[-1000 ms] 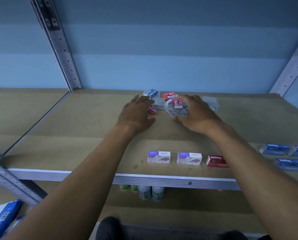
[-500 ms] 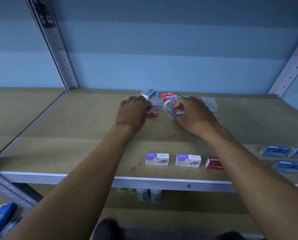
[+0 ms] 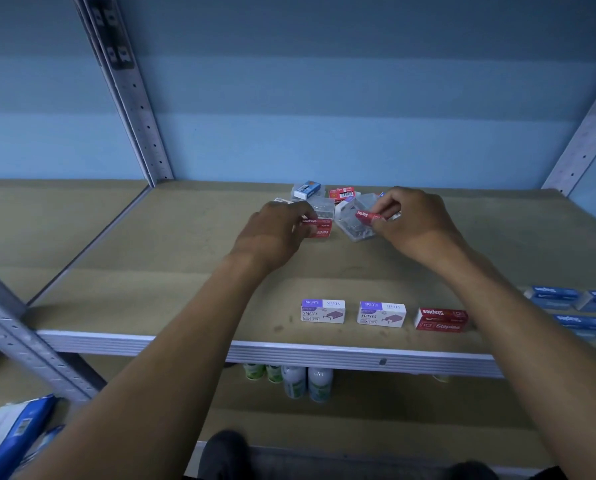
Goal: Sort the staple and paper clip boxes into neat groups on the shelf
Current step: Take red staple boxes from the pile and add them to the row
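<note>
At the back of the shelf (image 3: pixel 158 278) lies a loose pile: a blue box (image 3: pixel 307 189), a red barcode box (image 3: pixel 341 193) and clear paper clip boxes (image 3: pixel 353 225). My left hand (image 3: pixel 275 233) pinches a red staples box (image 3: pixel 319 227) at the pile's left. My right hand (image 3: pixel 416 223) holds another red staples box (image 3: pixel 369 216) lifted over a clear box. Near the front edge stand two white-purple staples boxes (image 3: pixel 323 311) (image 3: pixel 381 314) and a red staples box (image 3: pixel 441 319) in a row.
Several blue boxes (image 3: pixel 552 297) lie at the right edge of the shelf. Metal uprights (image 3: pixel 130 98) (image 3: pixel 583 140) stand at the back corners. Small bottles (image 3: pixel 294 381) stand on the lower shelf, and a blue-white package (image 3: pixel 12 434) lies at the lower left.
Both hands have closed on red staples boxes in the pile. The right hand has raised its box; the left has drawn its box slightly out of the pile.
</note>
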Demonstrator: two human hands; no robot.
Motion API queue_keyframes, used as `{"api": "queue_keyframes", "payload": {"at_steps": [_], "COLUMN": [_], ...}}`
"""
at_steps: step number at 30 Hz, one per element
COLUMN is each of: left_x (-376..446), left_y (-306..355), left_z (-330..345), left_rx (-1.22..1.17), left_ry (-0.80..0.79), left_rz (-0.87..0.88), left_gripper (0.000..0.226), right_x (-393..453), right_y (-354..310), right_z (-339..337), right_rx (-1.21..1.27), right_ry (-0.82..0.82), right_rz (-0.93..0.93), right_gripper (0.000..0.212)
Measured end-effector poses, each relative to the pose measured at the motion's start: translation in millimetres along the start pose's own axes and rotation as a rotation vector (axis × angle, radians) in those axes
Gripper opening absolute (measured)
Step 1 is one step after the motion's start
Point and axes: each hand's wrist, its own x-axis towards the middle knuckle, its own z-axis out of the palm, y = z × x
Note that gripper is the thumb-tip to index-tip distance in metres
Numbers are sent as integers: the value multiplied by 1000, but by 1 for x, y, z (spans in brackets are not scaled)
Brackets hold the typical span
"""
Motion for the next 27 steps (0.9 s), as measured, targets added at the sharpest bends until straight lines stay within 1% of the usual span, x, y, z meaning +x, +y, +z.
{"api": "queue_keyframes", "payload": {"at_steps": [4,8,11,14,19,23,27], "left_x": [-10,-19,-25,-30,-32,-33,-34], "left_y": [7,11,11,11,13,14,15], "left_z": [-7,-16,-19,-22,-23,-20,-19], "left_rx": [-121,-234,-256,-293,-233,-160,-107], "left_ry": [6,-28,-62,-99,-166,-213,-248], "left_rz": [-20,-49,-39,-47,-19,-38,-45], "left_gripper": [10,11,11,12,11,10,14], "right_x": [-9,-18,-23,-27,-33,-35,-36], "right_y": [-3,-1,2,3,5,9,11], "right_z": [-10,-17,-22,-26,-32,-34,-36], "right_rx": [32,90,48,-7,-10,-20,-73], "right_ry": [-28,-133,-225,-283,-351,-385,-410], "right_rz": [44,104,112,90,73,61,8], "right_gripper": [11,22,19,16,13,13,14]}}
